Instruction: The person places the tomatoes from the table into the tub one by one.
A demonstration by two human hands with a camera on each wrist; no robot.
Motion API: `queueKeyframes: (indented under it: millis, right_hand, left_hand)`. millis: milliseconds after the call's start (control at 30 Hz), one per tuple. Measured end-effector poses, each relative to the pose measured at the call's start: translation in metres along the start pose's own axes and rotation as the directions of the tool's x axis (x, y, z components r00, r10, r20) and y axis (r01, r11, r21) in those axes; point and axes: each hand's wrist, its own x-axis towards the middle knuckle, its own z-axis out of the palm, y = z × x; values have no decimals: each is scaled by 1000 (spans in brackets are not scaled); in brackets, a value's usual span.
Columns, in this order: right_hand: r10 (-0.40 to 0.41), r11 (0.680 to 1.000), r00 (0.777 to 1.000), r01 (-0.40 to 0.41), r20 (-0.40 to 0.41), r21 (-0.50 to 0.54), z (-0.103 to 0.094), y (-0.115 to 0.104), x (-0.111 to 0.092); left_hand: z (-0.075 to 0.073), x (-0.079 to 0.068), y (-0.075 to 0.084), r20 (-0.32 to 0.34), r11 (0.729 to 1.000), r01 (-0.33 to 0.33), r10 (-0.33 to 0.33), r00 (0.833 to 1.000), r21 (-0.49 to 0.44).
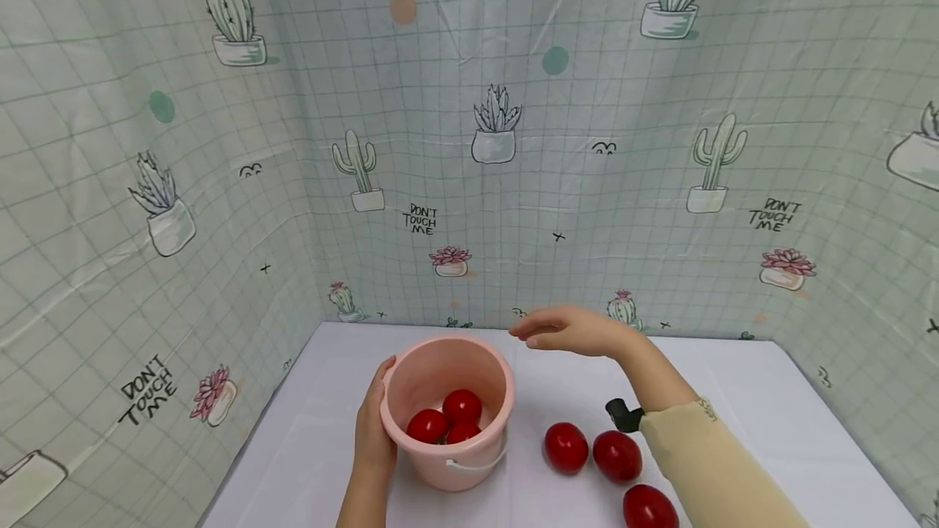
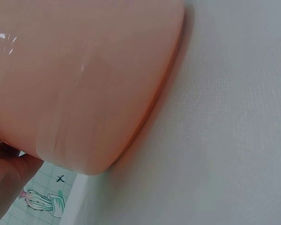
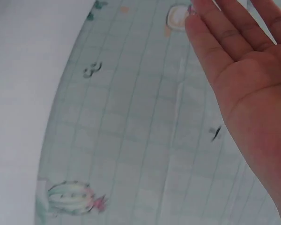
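Note:
A pink bucket (image 1: 449, 463) stands upright on the white table, with 3 glossy red round fruits (image 1: 462, 407) visible inside it. My left hand (image 1: 376, 430) holds the bucket by its left side, fingers along the wall up to the rim. In the left wrist view, part of that hand (image 2: 11, 180) touches the bucket wall (image 2: 84, 84). To the right of the bucket, my right hand (image 1: 575, 331) hovers above the table, empty. Its palm and extended fingers show in the right wrist view.
On the table (image 1: 543, 503), right of the bucket, lie 3 more red fruits (image 1: 566, 448), the nearest cut off by the frame's bottom edge. A white handle (image 1: 480, 465) hangs at the bucket's front. Cactus-print cloth (image 1: 513, 210) surrounds the table at the back and sides.

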Motion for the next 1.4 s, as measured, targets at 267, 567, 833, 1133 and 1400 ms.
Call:
queueKeyframes:
  millis: [267, 567, 833, 1133, 1400]
  right_hand:
    - [80, 992, 996, -77, -27, 101, 5, 53, -51]
    - [132, 979, 991, -124, -39, 162, 20, 85, -80]
    - [129, 967, 992, -126, 3, 221, 36, 103, -95]
    - [147, 948, 987, -158, 60, 275, 51, 119, -105]
    - [150, 938, 985, -168, 84, 304, 57, 127, -112]
  left_hand:
    - [0, 0, 0, -9, 1000, 0, 0, 1000, 4]
    - [1, 0, 0, -7, 1000, -7, 7, 1000, -2]
    - [0, 1, -1, 3, 1000, -2, 2, 1000, -16]
    - [-1, -1, 1, 2, 1000, -3, 3, 1000, -24]
    - [0, -2, 2, 23, 999, -13, 14, 1000, -39]
